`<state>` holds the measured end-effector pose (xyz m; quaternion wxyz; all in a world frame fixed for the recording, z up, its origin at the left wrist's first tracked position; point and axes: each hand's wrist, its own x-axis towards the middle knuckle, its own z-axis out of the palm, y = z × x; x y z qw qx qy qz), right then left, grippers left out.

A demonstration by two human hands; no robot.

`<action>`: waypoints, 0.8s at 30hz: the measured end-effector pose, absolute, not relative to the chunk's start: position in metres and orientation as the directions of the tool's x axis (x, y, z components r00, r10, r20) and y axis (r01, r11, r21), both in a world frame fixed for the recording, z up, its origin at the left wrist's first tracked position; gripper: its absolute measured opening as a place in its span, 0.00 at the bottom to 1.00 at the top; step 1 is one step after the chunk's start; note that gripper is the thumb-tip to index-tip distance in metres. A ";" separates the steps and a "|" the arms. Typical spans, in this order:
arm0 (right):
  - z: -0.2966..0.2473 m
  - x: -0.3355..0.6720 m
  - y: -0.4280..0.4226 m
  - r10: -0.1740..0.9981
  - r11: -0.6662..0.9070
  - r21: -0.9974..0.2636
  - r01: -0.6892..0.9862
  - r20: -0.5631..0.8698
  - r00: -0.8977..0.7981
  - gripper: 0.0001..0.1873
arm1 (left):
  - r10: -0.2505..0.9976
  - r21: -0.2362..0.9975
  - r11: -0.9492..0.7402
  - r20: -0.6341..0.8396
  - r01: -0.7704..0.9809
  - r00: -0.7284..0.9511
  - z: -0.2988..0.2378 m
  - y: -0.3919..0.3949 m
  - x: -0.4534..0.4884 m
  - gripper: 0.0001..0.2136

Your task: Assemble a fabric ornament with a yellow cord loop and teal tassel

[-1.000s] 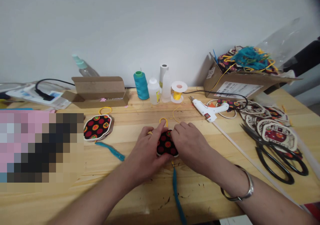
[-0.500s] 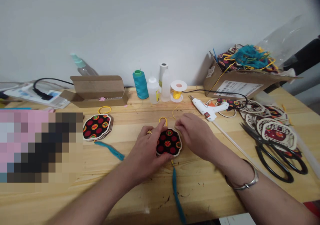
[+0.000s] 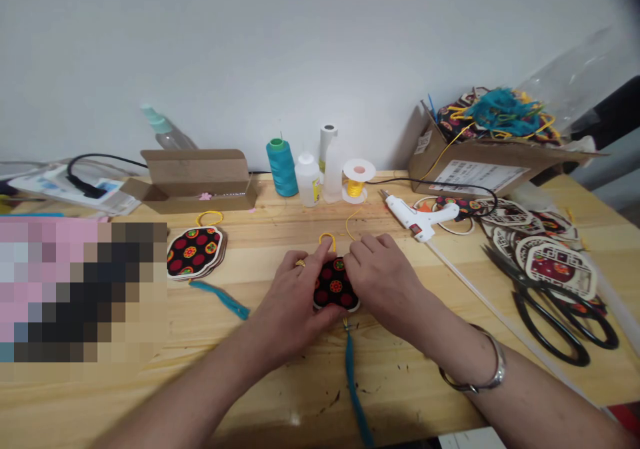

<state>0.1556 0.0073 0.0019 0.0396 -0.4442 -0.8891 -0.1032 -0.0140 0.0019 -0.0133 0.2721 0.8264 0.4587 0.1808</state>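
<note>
- The left hand (image 3: 295, 296) reaches in from the lower left, forearm slanting across the pale wooden table (image 3: 280, 396), palm down and knuckles up.
- Its fingers are half bent. The tips press on the left edge of a black fabric-covered scalloped ornament with red and orange dots (image 3: 334, 284), and a gold ring (image 3: 300, 263) shows on one finger.
- The right hand (image 3: 385, 282) comes in from the lower right, also palm down, with a silver bangle (image 3: 475, 372) on the wrist.
- Its fingers are loosely curled over the ornament's right edge and touch it. I cannot tell whether the thumbs hook under the piece.
- Both hands have only the ornament in their hold, one on each side of it, with the fingertips nearly meeting above its far edge.
- The ornament lies flat in the middle of the table, right in front of the person, patterned face up.
- Its long axis runs from the person towards the wall. A small yellow cord loop (image 3: 327, 239) points away at the far end, and a teal tassel (image 3: 353, 376) trails towards the person at the near end.
- A stack of similar black dotted ornaments (image 3: 194, 252) lies well to the left.
- A white glue gun (image 3: 417, 219) lies to the right, and black-handled scissors (image 3: 550, 329) farther right.
</note>
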 end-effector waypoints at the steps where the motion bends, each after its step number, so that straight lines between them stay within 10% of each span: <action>1: 0.001 0.155 0.007 0.786 0.577 0.150 0.803 0.165 -0.596 0.07 | 0.857 0.618 -0.430 0.051 0.658 0.513 -0.013 0.002 -0.014 0.39; 10: -0.002 0.155 0.009 0.824 0.549 0.058 0.834 0.127 -0.552 0.06 | 0.859 0.636 -0.415 0.040 0.651 0.510 -0.009 0.001 -0.012 0.39; 15: 0.004 0.167 0.015 0.868 0.494 -0.281 0.823 0.107 -0.485 0.06 | 0.866 0.624 -0.408 0.031 0.667 0.500 -0.009 0.001 -0.012 0.39; 20: 0.027 0.182 0.015 0.866 0.253 -0.859 0.445 -0.004 -0.500 0.07 | 0.867 0.624 -0.403 0.026 0.669 0.498 -0.009 0.000 -0.013 0.38; 24: 0.044 0.198 0.004 0.808 0.122 -0.991 -0.047 0.127 -0.576 0.10 | 0.871 0.623 -0.394 0.017 0.675 0.492 -0.009 0.000 -0.012 0.39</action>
